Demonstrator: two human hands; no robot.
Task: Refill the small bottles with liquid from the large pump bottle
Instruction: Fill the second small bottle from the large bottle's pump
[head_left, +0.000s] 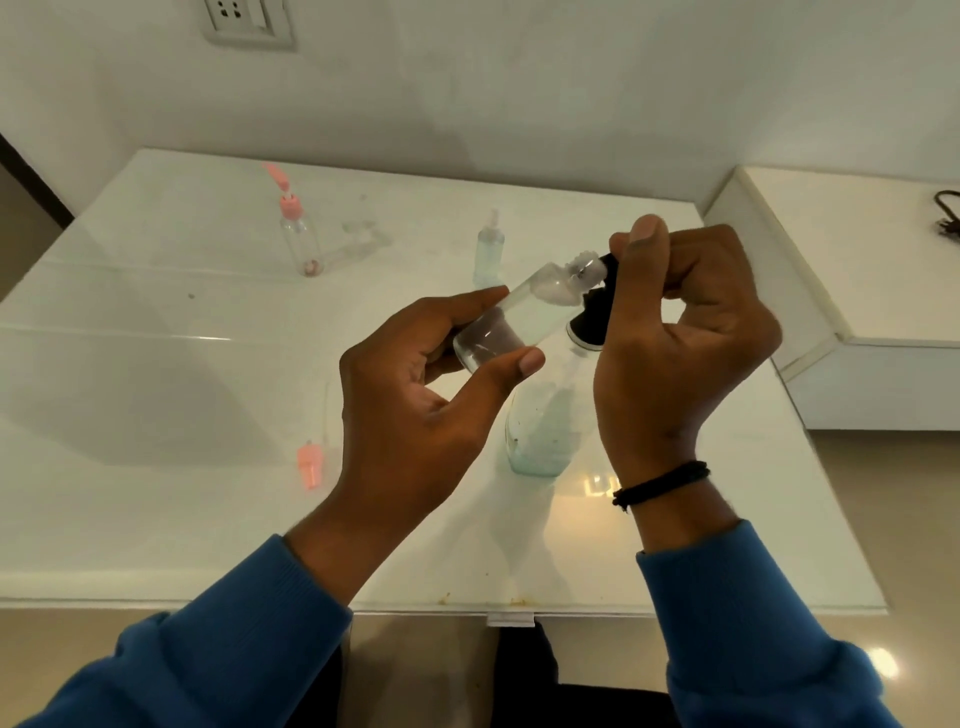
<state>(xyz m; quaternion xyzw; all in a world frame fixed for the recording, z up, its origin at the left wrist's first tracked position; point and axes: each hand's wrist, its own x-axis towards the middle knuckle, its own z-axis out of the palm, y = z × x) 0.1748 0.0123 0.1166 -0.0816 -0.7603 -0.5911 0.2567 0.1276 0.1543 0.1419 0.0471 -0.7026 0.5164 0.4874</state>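
Seen from above, a white glossy surface (156, 519) stands against a pale wall, and a person in blue sleeves works over its near right part. Standing on it there is the large pump bottle (545, 421), clear, with pale blue-green liquid low inside and a black pump head at its top. The right hand (691, 332), a black band around its wrist, has its grip closed over that pump head, thumb up and fingers curled on top. The left hand (415, 410) has its grip clamped on a small clear bottle (519, 317), thumb and fingers pinching the base; the bottle is tilted, its open neck raised to the black nozzle, with whitish liquid showing near the neck. Farther back on the surface stand a small empty bottle with a pink flip cap (298, 234) and, well to its right, a small spray bottle (489, 249) holding pale liquid. Near the left hand lies a loose pink cap (310, 466)
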